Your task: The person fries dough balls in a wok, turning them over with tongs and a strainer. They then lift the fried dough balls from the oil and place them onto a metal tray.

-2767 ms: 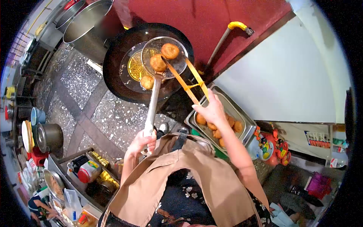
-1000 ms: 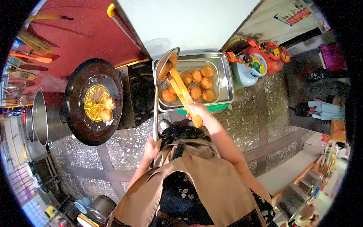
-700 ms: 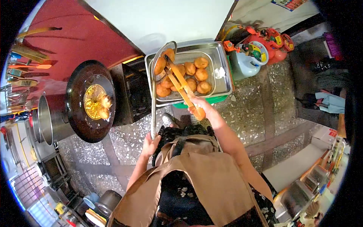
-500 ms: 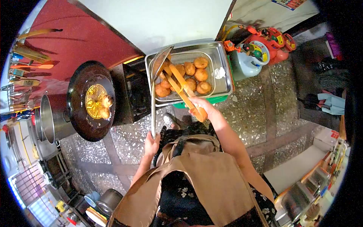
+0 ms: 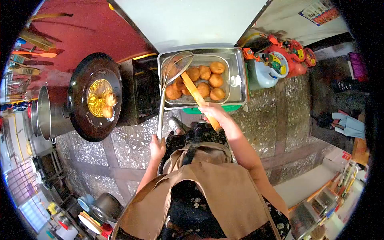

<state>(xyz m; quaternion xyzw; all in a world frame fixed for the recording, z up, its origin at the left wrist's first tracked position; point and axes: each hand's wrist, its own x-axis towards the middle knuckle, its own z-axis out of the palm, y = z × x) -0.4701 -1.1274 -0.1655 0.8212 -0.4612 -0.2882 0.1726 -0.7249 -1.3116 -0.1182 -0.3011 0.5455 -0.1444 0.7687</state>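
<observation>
My left hand (image 5: 157, 148) is closed around the long metal handle of a wire skimmer (image 5: 161, 114). The skimmer's round head is over the left end of a metal tray (image 5: 241, 94), and a browned piece shows through or beneath its mesh. In my right hand (image 5: 217, 115) are wooden tongs (image 5: 195, 91), their arms seen close together and their tips by the skimmer's rim. Several round, golden-brown fried balls (image 5: 216, 81) lie in the tray on a mesh liner. Whether the tongs pinch anything cannot be made out.
On the left is a black wok (image 5: 78, 96) with hot-looking oil (image 5: 95, 98) and pale fried pieces (image 5: 108, 111) in it. Gas cylinders (image 5: 262, 76) stand right of the tray. Pots (image 5: 45, 114) are at far left, and a speckled floor (image 5: 256, 120) lies below.
The skimmer head has tipped from nearly edge-on to facing up more. The tongs' arms, spread apart before, now appear together, with their tips drawn back from the skimmer. The view has shifted slightly.
</observation>
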